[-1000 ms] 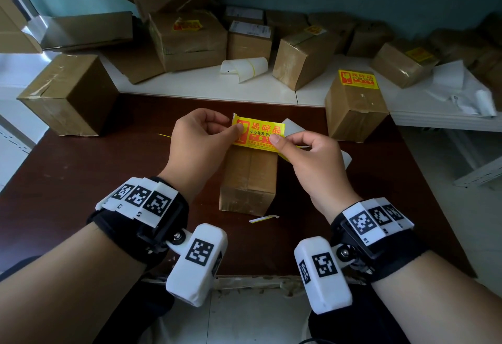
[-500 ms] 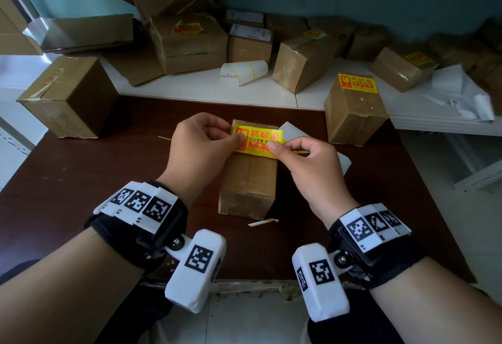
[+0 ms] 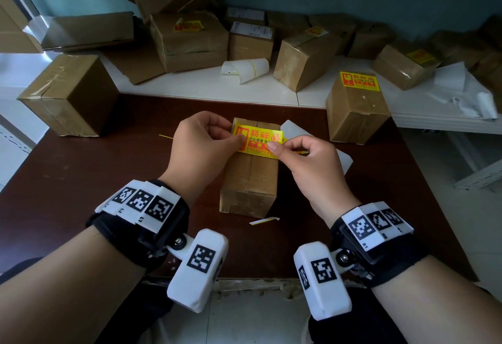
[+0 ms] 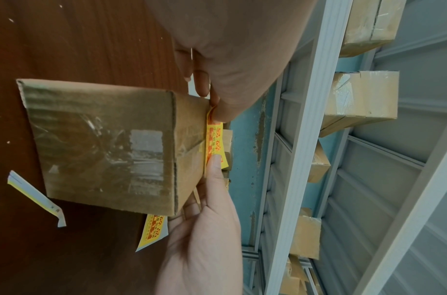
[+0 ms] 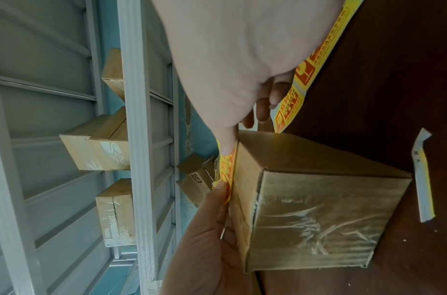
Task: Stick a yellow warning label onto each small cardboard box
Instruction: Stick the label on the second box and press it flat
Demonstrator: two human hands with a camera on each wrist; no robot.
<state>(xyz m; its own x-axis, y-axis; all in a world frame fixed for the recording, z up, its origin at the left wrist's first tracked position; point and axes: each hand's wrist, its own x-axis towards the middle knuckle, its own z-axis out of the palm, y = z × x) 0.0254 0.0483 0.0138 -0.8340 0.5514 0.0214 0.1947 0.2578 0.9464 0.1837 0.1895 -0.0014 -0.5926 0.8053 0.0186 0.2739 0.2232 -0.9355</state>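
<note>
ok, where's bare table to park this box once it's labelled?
Bare dark tabletop lies left of the centre box, below the big box. A narrower strip lies right, below the labelled box. The white shelf behind is crowded.

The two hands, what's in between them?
The yellow warning label, stretched between the left hand and right hand. Each pinches one end over the top of the small cardboard box. The head view shows this best.

place: parcel packing or storage room | you sit at a dark brown table [image 3: 81, 180] | behind the table: taped cardboard boxes [image 3: 190, 42] piled on a white ledge [image 3: 190, 88] | above the table: grey metal shelving [image 4: 305, 139] holding more boxes
</note>
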